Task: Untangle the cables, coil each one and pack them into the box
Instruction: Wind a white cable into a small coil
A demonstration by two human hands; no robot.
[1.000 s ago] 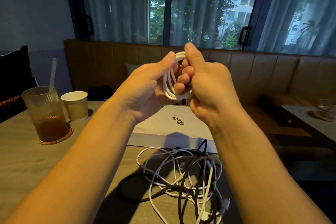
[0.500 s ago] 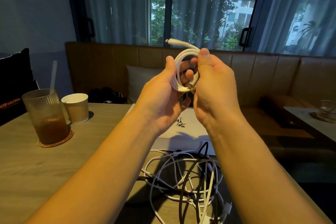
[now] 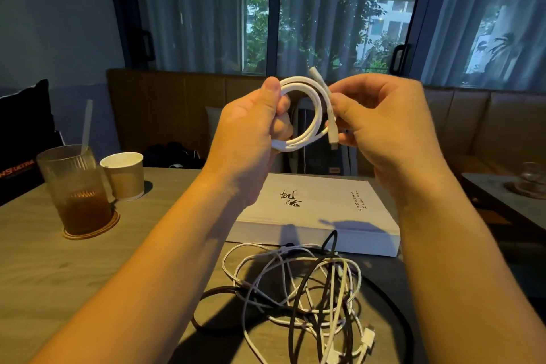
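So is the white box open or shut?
Shut. The flat white cardboard box shows only its printed top and side; no inside visible.

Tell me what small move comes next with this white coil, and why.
Probably tuck the loose plug end through the white coil. The left hand grips the loops and the right hand pinches that end, which is not yet secured, so the coil could spring open before reaching the closed box.

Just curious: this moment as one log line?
left hand, right hand: grip white coil | tangle: on table | box: closed
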